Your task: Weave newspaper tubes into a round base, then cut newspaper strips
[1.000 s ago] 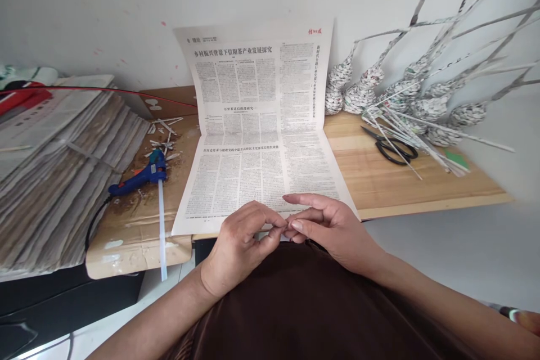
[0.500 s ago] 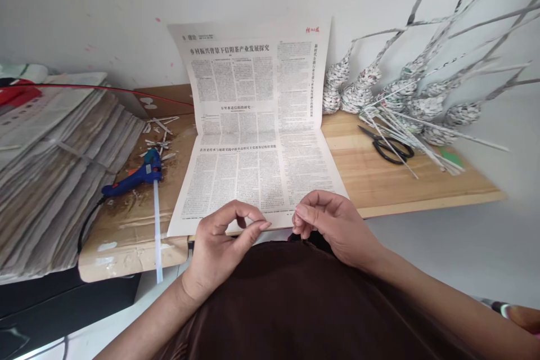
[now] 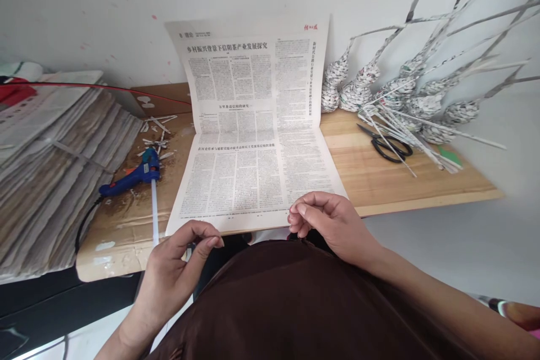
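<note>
A large newspaper sheet [image 3: 236, 180] lies on the table, its upper half bent up against the wall. At its near edge, toward the left, my left hand [image 3: 181, 259] is closed, thumb and forefinger pinched together. Further right, my right hand [image 3: 320, 216] is also closed, its fingertips pinched over the sheet's near edge. I cannot make out what, if anything, sits between the fingers of either hand. A thin brownish line runs along the sheet's edge between them; whether it is a rod or the table edge is unclear.
Left are a newspaper stack [image 3: 54, 163] and a blue glue gun [image 3: 135, 174] with its glue stick, on cardboard [image 3: 122, 236]. On the right, black scissors [image 3: 390, 147], rolled paper sticks [image 3: 405, 135] and several woven paper gourds [image 3: 356, 90] rest on the wooden table [image 3: 405, 191].
My left hand has moved left along the sheet's near edge, away from my right hand. The right hand stays nearly in place. The newspaper keeps its position.
</note>
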### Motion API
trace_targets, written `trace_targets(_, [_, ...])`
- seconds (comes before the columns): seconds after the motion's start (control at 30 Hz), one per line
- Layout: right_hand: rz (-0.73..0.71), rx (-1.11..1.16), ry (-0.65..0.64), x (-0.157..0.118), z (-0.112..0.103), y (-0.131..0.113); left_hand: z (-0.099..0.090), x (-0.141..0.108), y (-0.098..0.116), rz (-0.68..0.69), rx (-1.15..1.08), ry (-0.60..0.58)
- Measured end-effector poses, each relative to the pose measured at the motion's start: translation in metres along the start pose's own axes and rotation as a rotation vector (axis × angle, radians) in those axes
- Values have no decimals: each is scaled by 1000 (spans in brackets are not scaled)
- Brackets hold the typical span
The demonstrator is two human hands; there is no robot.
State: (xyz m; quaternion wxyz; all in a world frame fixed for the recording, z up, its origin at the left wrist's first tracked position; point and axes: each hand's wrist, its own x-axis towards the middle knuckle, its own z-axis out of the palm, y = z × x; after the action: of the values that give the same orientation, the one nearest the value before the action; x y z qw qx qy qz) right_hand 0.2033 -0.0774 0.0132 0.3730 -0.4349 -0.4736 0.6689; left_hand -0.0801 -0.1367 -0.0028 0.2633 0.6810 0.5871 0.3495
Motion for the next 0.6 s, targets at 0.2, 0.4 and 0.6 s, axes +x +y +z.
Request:
trace_targets(0.2, [-10, -23, 5, -3, 3, -2, 3, -4, 0, 41, 49, -29])
trace_targets(0.4, [10, -79, 7, -5, 1, -3, 9, -1, 6, 72, 61, -33])
trace_targets(0.6, [-11, -105, 17, -8, -5, 4, 6, -2, 0, 35, 97, 7])
